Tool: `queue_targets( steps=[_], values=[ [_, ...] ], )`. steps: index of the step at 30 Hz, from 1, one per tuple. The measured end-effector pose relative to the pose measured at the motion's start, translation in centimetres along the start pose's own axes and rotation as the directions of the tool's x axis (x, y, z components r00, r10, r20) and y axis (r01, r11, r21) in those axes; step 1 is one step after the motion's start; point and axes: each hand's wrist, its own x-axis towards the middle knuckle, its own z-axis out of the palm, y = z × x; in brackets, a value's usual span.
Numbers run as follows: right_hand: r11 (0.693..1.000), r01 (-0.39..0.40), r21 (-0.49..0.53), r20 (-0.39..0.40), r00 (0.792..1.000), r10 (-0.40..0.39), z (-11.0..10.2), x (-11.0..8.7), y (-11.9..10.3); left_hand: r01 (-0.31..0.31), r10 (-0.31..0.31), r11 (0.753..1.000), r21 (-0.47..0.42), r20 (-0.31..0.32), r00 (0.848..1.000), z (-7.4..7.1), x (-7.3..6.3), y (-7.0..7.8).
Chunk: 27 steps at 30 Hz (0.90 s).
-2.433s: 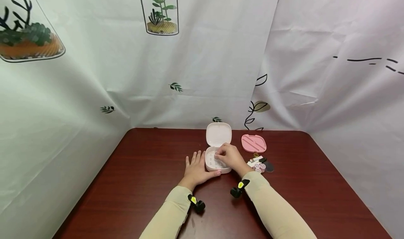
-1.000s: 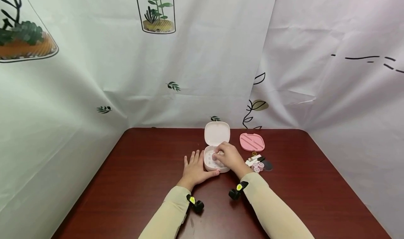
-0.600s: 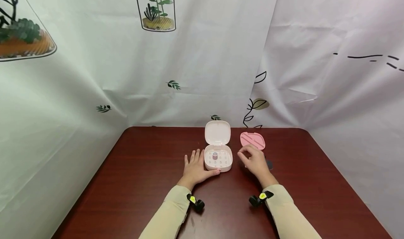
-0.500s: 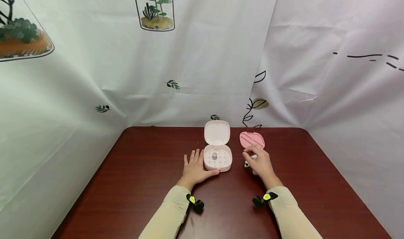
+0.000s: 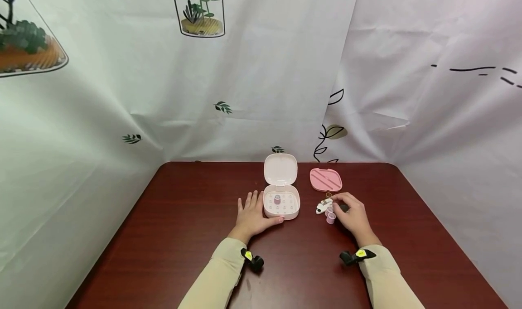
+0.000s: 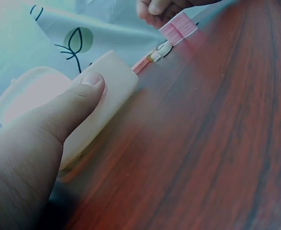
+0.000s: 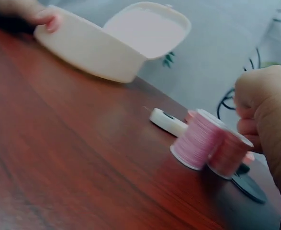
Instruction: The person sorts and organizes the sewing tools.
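Pale printed cloth [image 5: 261, 73] hangs behind a dark red wooden table [image 5: 163, 236]; on that table, to the right of the white box [image 5: 291, 216], at least 2 thread spools [image 5: 331, 218] stand upright and close together; they look small, light and stiff, with wound thread that should give a fair grip, though a pull across the windings might loosen them; the best hold is probably a thumb-and-finger pinch round the middle, between the end rims.

Right of the box and just beside the spools is the right hand [image 5: 351, 214], its fingers bent and its thumb near the index finger; whether it pinches a spool is hidden, so I cannot tell; the white tool [image 5: 324, 205] lies between the box and this hand, while a dark flat piece [image 7: 249, 187] lies behind the spools, farther from the box than they are.

Inside the box, left of its centre, stands 1 more spool [image 5: 277, 199] among small pegs; the left hand [image 5: 250, 218] lies flat against the box's left side, fingers straight and spread, thumb along the near wall, grasping nothing; the lid [image 5: 280, 168] stands open behind the box; the pink tray [image 5: 325, 180] lies beyond it to the right.
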Motion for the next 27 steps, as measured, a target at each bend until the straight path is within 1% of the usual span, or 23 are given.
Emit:
queue_targets(
  steps=[2, 6, 11, 19, 24, 27],
  values=[
    [1.000, -0.015, 0.010, 0.019, 1.000, 0.015, -0.4, -0.3, 0.3, 0.006, -0.006, 1.000, 0.001, 0.005, 1.000, 0.0, -0.1, 0.1],
    [0.999, -0.023, 0.038, 0.042, 0.999, 0.021, -1.1, -0.9, 0.9, -0.003, 0.003, 1.000, -0.003, 0.002, 1.000, -0.1, -0.2, 0.2],
    [0.999, -0.011, 0.044, 0.078, 0.997, 0.008, -1.5, -1.0, 1.2, -0.005, 0.005, 1.000, -0.001, 0.004, 1.000, -0.2, -0.2, 0.1],
    [1.000, 0.030, 0.009, 0.155, 0.987, -0.031, -1.3, -1.1, 1.4, -0.004, 0.004, 1.000, 0.005, 0.000, 1.000, -0.5, -0.4, 0.1],
    [0.999, 0.051, -0.006, 0.160, 0.986, -0.050, -1.2, -1.1, 1.4, -0.004, 0.004, 1.000, 0.004, -0.006, 1.000, -0.3, -0.4, 0.0],
    [0.999, 0.040, -0.014, 0.162, 0.986, -0.037, -1.3, -1.1, 1.3, -0.004, 0.004, 1.000, 0.006, -0.003, 1.000, -0.3, -0.3, 0.1]
  ],
)
